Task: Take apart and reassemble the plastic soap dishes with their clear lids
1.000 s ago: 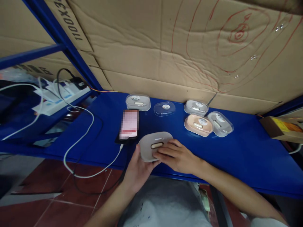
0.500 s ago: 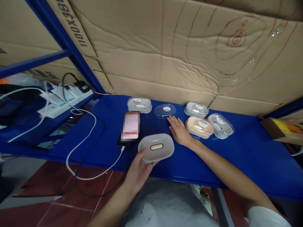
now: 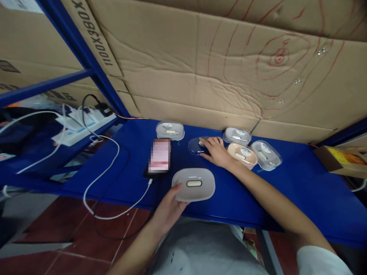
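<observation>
The left hand (image 3: 169,208) is reaching up from the near edge of the blue bench (image 3: 286,191), its forearm coming in from the bottom of the view and its wrist bent slightly back. Its fingers are curling under the near left rim of a grey oval tray (image 3: 193,184) while the thumb is pressing on top of that rim, so the hand is gripping the tray at that corner. The tray is lying flat near the front edge of the bench, with a small pale capsule-shaped piece (image 3: 192,183) sitting in its middle.

The right hand (image 3: 216,151) is stretching forward across the bench, the arm extending long and nearly straight from the lower right, a white sleeve (image 3: 321,261) showing at the shoulder end. Its palm is facing down and its fingers are spreading loosely, with the fingertips (image 3: 204,140) resting on a clear plastic lid (image 3: 195,146) that is lying farther back; the hand is open and not closing around the lid.

Just right of that hand, 3 more cases are sitting in a cluster: a peach case (image 3: 242,154), a clear case (image 3: 237,135) behind it and another clear case (image 3: 265,154) to its right. A 4th clear case (image 3: 170,130) is sitting at the back left, by the cardboard wall (image 3: 229,68). A phone (image 3: 159,156) is lying face up left of the tray, with a white cable (image 3: 114,179) plugged into its near end and looping off the bench.
</observation>
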`<state>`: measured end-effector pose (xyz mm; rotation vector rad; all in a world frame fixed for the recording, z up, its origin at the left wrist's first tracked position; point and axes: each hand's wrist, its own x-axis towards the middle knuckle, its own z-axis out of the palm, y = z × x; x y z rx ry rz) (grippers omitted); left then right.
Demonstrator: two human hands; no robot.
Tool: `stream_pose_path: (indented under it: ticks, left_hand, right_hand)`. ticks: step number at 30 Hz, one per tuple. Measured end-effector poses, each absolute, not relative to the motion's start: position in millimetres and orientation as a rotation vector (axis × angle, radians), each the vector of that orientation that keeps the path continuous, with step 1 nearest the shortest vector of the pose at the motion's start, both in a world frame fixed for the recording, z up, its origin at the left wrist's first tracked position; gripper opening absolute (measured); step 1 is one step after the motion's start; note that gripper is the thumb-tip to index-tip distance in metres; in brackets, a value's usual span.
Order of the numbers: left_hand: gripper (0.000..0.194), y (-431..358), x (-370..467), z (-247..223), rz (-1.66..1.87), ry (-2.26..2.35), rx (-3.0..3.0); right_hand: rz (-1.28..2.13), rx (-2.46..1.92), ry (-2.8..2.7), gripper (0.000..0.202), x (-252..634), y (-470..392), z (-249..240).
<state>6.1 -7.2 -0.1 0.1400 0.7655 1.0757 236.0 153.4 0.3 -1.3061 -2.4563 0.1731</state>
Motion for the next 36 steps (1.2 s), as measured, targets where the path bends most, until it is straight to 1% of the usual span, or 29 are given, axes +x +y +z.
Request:
stream_pose_path:
  ticks: [2,6,10,12,14,17,20,25,31,36]
  left_hand:
    - [0.051,-7.1,7.0,0.7,1.062,0.774,0.145]
    - [0.044,-8.4,8.7,3.0,1.041,0.765,0.189]
    - [0.036,-9.8,7.9,2.4,1.027,0.707,0.26]
    - [0.04,-9.6,7.3,0.7,1.012,0.66,0.297]
    - [0.046,-9.2,6.5,-1.7,1.004,0.62,0.335]
    - [0.046,-8.8,5.0,-6.0,1.019,0.601,0.374]
    - [0.046,-8.5,3.1,-9.3,1.027,0.58,0.381]
    - [0.057,-6.8,2.2,-6.6,1.0,0.576,0.326]
    - [0.051,-3.7,4.5,3.6,0.991,0.646,0.239]
    - [0.048,-4.6,6.9,0.5,1.038,0.656,0.231]
  right_hand:
    - [0.194,-1.267,-2.459,0.054,238.2,142.2,0.4]
    - [0.278,-1.215,-2.418,0.058,244.3,126.7,2.3]
    - [0.314,-1.193,-2.276,0.055,247.5,108.8,12.8]
    - [0.363,-1.116,-2.261,0.058,244.5,88.7,18.7]
    - [0.439,-0.963,-2.321,0.068,238.6,64.8,22.8]
    - [0.445,-0.8,-2.407,0.078,229.2,37.7,24.8]
    - [0.34,-0.739,-2.436,0.08,224.9,30.7,23.7]
    - [0.247,-0.674,-2.44,0.079,224.6,34.8,22.1]
    - [0.116,-0.607,-2.479,0.074,218.8,29.0,17.9]
    - [0.201,-0.679,-2.402,0.082,218.9,30.1,18.7]
